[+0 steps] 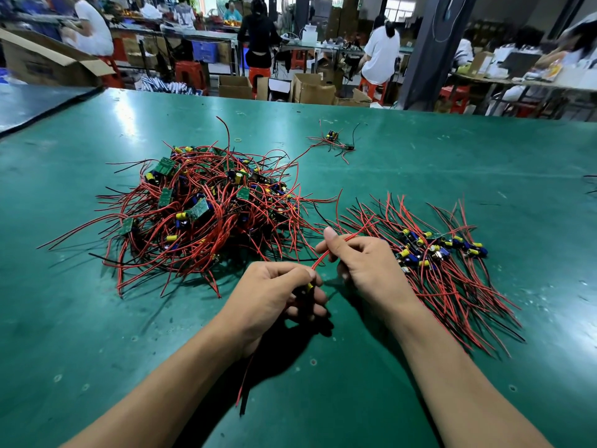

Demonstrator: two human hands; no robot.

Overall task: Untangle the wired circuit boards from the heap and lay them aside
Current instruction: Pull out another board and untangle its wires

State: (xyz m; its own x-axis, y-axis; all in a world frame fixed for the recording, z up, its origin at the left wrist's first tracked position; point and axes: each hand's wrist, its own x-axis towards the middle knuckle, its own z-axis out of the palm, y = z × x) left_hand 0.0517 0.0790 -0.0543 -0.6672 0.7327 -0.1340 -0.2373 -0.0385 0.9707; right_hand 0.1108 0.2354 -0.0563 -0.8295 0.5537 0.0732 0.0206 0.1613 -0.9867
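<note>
Two bare hands are held low over a green surface (420, 150). The left hand (274, 292) has its fingers (310, 299) curled tight round a small circuit board (309, 286). Only a yellow bit of the board peeks out, and the rest is hidden inside the hand. A red wire (323, 257) runs up from that hand to the right hand (365, 266). The right hand pinches the wire between its thumb and its bent fingers, and the wire goes on past the thumb. More thin red and black wires (244, 379) hang down under the left wrist. To the left and a bit farther away sits the big heap (206, 205). It is made of green boards with yellow and blue parts, all mixed up in red and black wires. To the right, just beside the right hand, is the tidy pile (442, 253). There the boards lie close together and their wires fan out flat on both sides. Far back near the middle lies one small bunch (332, 140) of board and wires by itself, well apart from both piles. Behind the surface, people (382, 50) sit on red stools (190, 74) at long tables, and open cardboard boxes (311, 88) stand on the floor.
</note>
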